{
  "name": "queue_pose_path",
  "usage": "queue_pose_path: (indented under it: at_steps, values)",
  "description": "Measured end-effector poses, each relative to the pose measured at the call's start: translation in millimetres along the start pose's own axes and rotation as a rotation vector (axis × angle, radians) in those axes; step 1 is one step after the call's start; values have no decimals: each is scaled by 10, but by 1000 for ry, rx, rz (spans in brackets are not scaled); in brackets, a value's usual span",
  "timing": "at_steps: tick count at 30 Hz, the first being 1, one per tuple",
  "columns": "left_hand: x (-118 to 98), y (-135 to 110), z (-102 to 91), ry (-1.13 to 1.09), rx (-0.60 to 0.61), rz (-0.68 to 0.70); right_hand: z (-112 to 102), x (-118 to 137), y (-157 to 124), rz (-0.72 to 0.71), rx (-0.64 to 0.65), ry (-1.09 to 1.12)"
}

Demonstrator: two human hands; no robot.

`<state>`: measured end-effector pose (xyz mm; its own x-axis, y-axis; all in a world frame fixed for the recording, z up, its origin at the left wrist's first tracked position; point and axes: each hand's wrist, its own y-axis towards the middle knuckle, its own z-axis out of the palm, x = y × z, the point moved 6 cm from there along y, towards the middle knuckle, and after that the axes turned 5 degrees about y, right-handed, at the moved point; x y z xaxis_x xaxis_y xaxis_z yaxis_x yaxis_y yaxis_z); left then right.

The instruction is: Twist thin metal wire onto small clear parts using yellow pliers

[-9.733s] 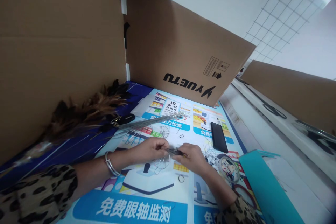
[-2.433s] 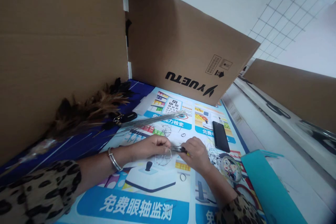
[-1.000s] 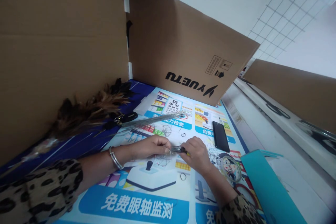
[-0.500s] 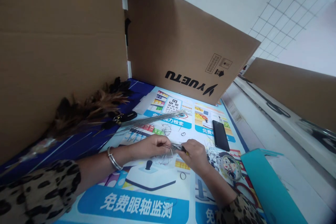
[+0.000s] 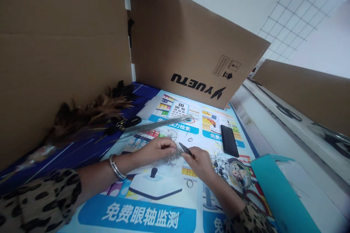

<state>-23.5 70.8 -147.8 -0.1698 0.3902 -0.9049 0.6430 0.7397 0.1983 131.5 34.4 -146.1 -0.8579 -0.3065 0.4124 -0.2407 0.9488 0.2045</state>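
My left hand (image 5: 160, 149) pinches a small piece of bent wire (image 5: 172, 158) between thumb and fingertips; loops of it hang below the fingers. In my right hand (image 5: 201, 161) is a pair of pliers (image 5: 185, 149), its dark jaws pointing up and left, a short way from the wire. Behind my left hand a loose tangle of thin wire (image 5: 172, 133) lies on the printed table sheet. A bundle of straight wires (image 5: 158, 123) stretches beyond it to the left. Small rings, including a dark ring (image 5: 190, 183), lie near my hands.
A black phone (image 5: 229, 141) lies to the right, with a round tin (image 5: 240, 173) and more tangled wire nearer me. A teal box (image 5: 283, 193) stands at the right edge. Brown feathers (image 5: 90, 111) line the left side. Cardboard panels (image 5: 191, 36) wall the back and left.
The pliers have come away from the wire, their jaws now angled up and apart from my left fingers. My left hand keeps its pinch, slightly shifted.
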Motion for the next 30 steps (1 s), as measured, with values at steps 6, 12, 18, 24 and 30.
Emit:
queue_pose_path:
  at_steps: [6,12,18,24,30]
  values:
    - [16,-15,21,6,6,-18,-9,34,-4,1,16,-31]
    - [21,-22,19,7,-24,-19,-14,96,-14,-49,31,-78]
    - [62,-22,-6,14,-104,-41,-22,131,-23,-47,28,-102]
    - [43,-34,-24,14,-136,-56,-20,145,-49,-44,17,-118]
    - [60,-35,-29,66,-148,-55,-21,150,-44,-64,3,-159]
